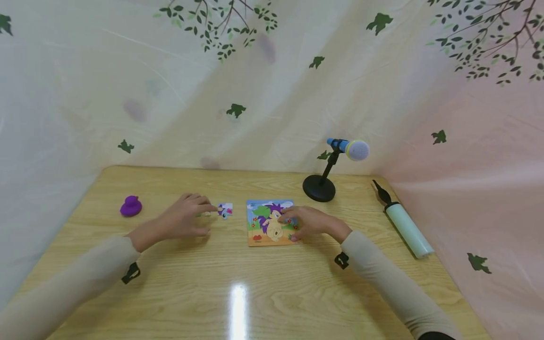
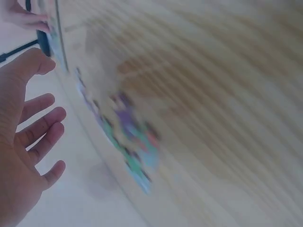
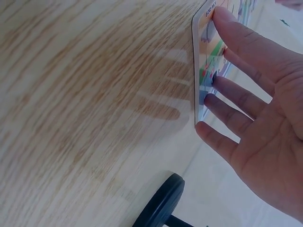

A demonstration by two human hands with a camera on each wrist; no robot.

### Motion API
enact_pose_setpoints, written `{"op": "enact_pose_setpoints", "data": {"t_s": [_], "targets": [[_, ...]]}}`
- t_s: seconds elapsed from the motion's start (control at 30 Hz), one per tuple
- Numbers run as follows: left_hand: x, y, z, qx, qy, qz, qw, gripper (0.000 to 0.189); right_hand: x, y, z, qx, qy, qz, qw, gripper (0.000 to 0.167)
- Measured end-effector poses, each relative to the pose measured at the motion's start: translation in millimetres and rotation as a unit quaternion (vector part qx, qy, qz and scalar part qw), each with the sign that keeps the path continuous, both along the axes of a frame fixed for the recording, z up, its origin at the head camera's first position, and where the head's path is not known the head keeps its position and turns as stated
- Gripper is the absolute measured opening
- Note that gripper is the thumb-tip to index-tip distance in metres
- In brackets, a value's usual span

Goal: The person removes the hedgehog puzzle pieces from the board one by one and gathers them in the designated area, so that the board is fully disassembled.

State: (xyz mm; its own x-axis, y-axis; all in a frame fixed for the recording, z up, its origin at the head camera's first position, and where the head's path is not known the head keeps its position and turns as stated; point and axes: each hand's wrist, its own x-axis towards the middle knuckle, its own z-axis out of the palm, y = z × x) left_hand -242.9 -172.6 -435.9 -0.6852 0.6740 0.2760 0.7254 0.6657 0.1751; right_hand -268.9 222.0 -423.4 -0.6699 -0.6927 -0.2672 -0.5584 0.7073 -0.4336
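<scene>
A square cartoon picture board [image 1: 265,223], which looks like a jigsaw puzzle of a purple-haired figure, lies on the wooden table. My right hand [image 1: 312,222] rests its spread fingertips on the board's right part; the right wrist view shows the thumb and fingers [image 3: 236,97] extended along that edge. To the left lie small colourful pieces [image 1: 225,210], blurred in the left wrist view. Over them hovers my left hand [image 1: 184,219], partly hiding them. Its fingers [image 2: 45,125] are loosely bent, with nothing visible between them.
A purple rubber duck [image 1: 131,206] sits left of my left hand. Behind the board stands a toy microphone [image 1: 348,148] on a round black base [image 1: 318,188]. A pale green hand pump [image 1: 409,230] lies along the right side. A leaf-patterned curtain [image 1: 272,94] hangs behind the table.
</scene>
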Motion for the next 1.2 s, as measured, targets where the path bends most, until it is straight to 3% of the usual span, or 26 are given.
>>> {"op": "enact_pose_setpoints", "data": {"t_s": [0.4,0.6,0.87,1.2], "targets": [[-16.9,92.5,2.1,-0.001,-0.064,-0.039,0.9972,0.052,1.4,-1.5,2.6,0.006,-0.016,-0.013,0.9998,0.057],[-22.1,124.1,-4.3,-0.012,-0.089,-0.045,0.9949,0.057,2.0,1.6,4.1,0.007,-0.009,-0.004,0.9999,0.051],[-25.8,144.5,-9.7,-0.053,-0.123,-0.033,0.9905,0.064,1.9,5.8,1.7,-0.011,-0.01,0.002,0.9999,0.047],[-26.4,148.5,-10.7,-0.065,-0.132,-0.016,0.989,0.063,0.5,6.9,1.5,-0.011,-0.007,0.0,0.9999,0.049]]}}
